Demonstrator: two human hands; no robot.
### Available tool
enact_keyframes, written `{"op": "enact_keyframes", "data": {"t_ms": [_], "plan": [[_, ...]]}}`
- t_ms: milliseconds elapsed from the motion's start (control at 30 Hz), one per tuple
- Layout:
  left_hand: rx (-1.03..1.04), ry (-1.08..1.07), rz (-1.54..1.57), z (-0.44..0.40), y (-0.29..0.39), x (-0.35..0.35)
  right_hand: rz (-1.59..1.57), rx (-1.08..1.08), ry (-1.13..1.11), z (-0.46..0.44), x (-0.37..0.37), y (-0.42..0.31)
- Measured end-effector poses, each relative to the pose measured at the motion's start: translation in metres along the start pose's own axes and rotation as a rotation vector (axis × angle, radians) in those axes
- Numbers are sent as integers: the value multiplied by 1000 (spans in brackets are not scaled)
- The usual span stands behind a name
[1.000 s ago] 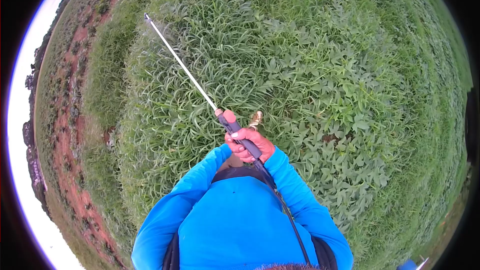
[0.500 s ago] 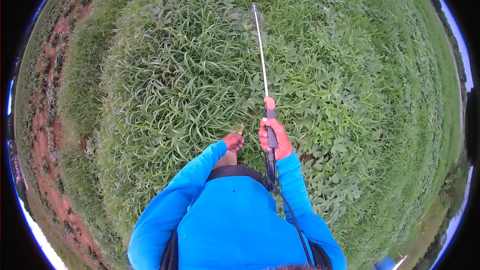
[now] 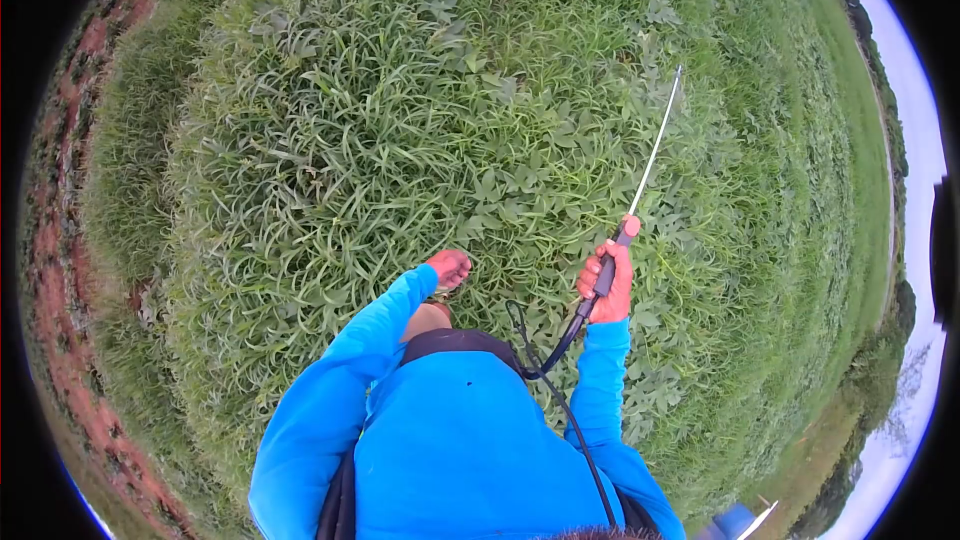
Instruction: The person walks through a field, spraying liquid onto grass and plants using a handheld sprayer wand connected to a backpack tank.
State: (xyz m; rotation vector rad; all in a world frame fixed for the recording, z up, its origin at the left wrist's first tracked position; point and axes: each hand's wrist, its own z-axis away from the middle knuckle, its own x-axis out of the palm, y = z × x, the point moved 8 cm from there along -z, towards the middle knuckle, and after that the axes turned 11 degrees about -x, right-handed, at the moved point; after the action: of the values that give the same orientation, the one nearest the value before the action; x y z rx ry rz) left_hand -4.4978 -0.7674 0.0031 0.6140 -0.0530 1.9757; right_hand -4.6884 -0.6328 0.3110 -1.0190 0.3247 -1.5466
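My right hand (image 3: 611,282) is wrapped round the dark handle of a spray lance (image 3: 656,141), which has an orange-pink collar (image 3: 629,227) above the grip. Its thin pale rod points forward and to the right over the plants, tip raised away from me. From the lower end of the handle a black hose (image 3: 577,428) loops toward my waist and runs up along my side. My left hand (image 3: 450,268) is held in front of my waist, over the grass, with its fingers curled. Whatever lies inside those fingers, if anything, is hidden.
Tall grass (image 3: 350,150) and broad-leaved plants (image 3: 520,185) grow densely before me. Reddish bare soil (image 3: 75,290) lies in a strip at the far left. A blue object (image 3: 733,522) shows behind me at the lower right. Dark straps pass by my shoulders.
My right hand has swung the lance to the right, and its rod now slants rightward. My left hand has shifted slightly left and up. My view has turned a little.
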Motion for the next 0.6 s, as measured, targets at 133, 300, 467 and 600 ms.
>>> {"op": "enact_keyframes", "data": {"t_ms": [133, 300, 467, 600], "plan": [[-51, -22, -9, 4, 6, -4, -11, 77, -77, -2, 22, 10], [67, 42, -60, 16, 24, -17, -155, 311, -302, 9, 66, 31], [60, 74, -11, 26, 27, -24, -291, 574, -465, 28, 106, 45], [81, 83, 45, 40, 27, -28, -361, 730, -600, 46, 136, 51]]}}
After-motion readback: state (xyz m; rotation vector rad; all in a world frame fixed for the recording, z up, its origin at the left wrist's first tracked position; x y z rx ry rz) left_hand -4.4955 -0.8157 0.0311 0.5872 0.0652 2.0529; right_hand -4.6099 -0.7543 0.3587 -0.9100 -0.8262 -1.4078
